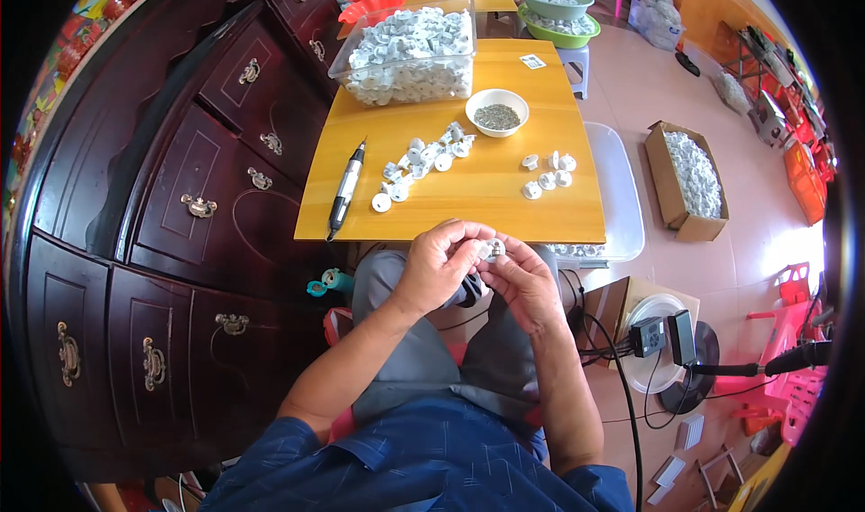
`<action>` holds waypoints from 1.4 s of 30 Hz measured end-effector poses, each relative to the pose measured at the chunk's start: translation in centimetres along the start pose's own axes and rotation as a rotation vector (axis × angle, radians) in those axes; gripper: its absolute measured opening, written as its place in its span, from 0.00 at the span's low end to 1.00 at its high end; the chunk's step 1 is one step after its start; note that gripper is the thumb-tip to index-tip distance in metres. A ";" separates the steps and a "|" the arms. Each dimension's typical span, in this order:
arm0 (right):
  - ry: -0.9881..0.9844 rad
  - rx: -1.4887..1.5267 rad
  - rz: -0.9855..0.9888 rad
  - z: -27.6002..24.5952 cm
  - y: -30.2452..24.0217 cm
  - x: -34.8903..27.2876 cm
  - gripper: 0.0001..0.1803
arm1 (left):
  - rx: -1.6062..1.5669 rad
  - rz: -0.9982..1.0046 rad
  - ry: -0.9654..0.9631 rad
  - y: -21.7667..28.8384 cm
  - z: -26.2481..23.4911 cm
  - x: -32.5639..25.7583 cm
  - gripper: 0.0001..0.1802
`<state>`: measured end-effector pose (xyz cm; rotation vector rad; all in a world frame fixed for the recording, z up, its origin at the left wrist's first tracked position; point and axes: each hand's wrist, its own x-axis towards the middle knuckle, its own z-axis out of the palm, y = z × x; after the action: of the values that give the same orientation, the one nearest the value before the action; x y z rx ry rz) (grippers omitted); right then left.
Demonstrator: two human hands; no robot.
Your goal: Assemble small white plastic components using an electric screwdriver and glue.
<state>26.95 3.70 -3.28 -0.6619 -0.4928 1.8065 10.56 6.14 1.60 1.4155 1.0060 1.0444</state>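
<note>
Just off the table's near edge, both my hands are pinched together above my lap. Between the fingertips is a small white plastic part (492, 250), partly covered by the fingers. My left hand (439, 264) grips it from the left, my right hand (525, 282) from the right. On the yellow table (487, 210), a loose cluster of similar white round parts (417, 159) lies ahead. A smaller group of them (546, 180) sits to the right. Left of the cluster rests a black and silver electric screwdriver (347, 190), bit pointing away. A white bowl (497, 133) contains tiny metal pieces, probably screws.
A see-through bin (410, 84) heaped with white parts stands at the table's far left. Dark wooden drawers (203, 169) flank the left side. Rightward on the floor are a cardboard box (669, 183) of parts, a fan-like device with cables (647, 339) and pink stools (793, 359).
</note>
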 end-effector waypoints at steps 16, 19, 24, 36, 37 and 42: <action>-0.014 0.145 0.022 -0.3 -0.1 0.0 0.17 | 0.058 0.142 0.145 -2.4 1.5 0.1 0.04; -0.023 0.146 0.026 -0.3 0.0 0.0 0.16 | 0.053 0.131 0.148 -2.8 1.6 0.2 0.04; -0.039 0.157 0.009 -0.1 -0.2 -0.1 0.16 | 0.107 0.126 0.150 -2.6 1.5 0.2 0.04; 0.022 0.022 -0.036 -0.4 0.1 -0.2 0.15 | 0.818 0.590 0.066 0.9 0.9 0.8 0.07; 0.002 0.004 -0.052 -0.4 0.0 -0.3 0.14 | 0.809 0.608 0.061 0.9 0.9 0.9 0.08; 0.045 -0.162 -0.070 -0.1 -0.3 -1.2 0.14 | 0.674 0.394 -0.023 1.3 0.8 0.6 0.09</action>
<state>27.52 2.66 -2.98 -0.7845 -0.6290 1.6949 11.53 6.38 2.91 2.2395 1.1462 1.0004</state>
